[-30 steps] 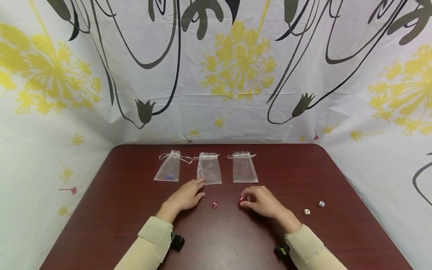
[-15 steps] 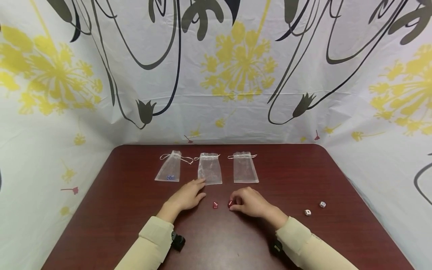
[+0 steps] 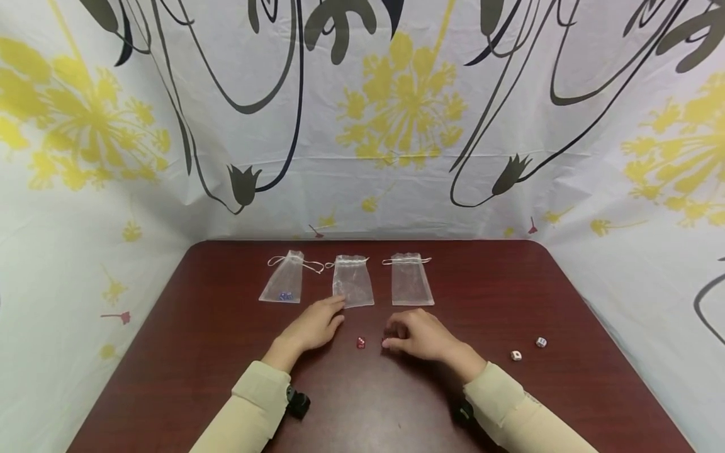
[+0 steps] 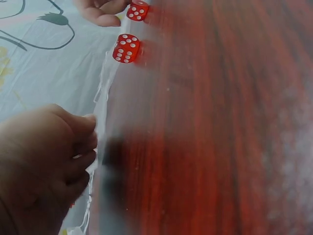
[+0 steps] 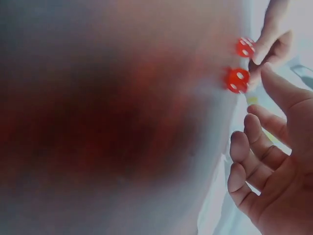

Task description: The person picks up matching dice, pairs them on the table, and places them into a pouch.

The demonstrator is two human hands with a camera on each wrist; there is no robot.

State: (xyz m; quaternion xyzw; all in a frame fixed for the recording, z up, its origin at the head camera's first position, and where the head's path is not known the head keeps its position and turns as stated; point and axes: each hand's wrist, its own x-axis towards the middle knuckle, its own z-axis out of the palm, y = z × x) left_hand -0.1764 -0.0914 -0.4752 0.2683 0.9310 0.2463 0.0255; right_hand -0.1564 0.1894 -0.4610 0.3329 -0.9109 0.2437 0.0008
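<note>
My left hand (image 3: 311, 324) lies on the table with its fingertips at the lower left corner of the middle mesh drawstring pouch (image 3: 354, 283). A red die (image 3: 360, 343) with white pips rests on the table between my two hands. Just right of it is a second red die (image 4: 138, 11), mostly hidden in the head view by my right thumb. My right hand (image 3: 421, 333) is bent over that die, and the right wrist view shows a gap between its thumb (image 5: 281, 88) and fingers, with the die (image 5: 238, 80) just past the thumb tip.
Another mesh pouch (image 3: 286, 277) on the left holds blue dice (image 3: 286, 296). A third pouch (image 3: 411, 282) lies to the right of the middle one. Two white dice (image 3: 516, 355) (image 3: 541, 342) sit toward the right edge of the dark red table (image 3: 362, 409). A patterned cloth (image 3: 362, 126) hangs behind.
My right hand has slid left with the second red die, bringing it beside the first, and has loosened its fingers from it. The left hand has stayed at the middle pouch.
</note>
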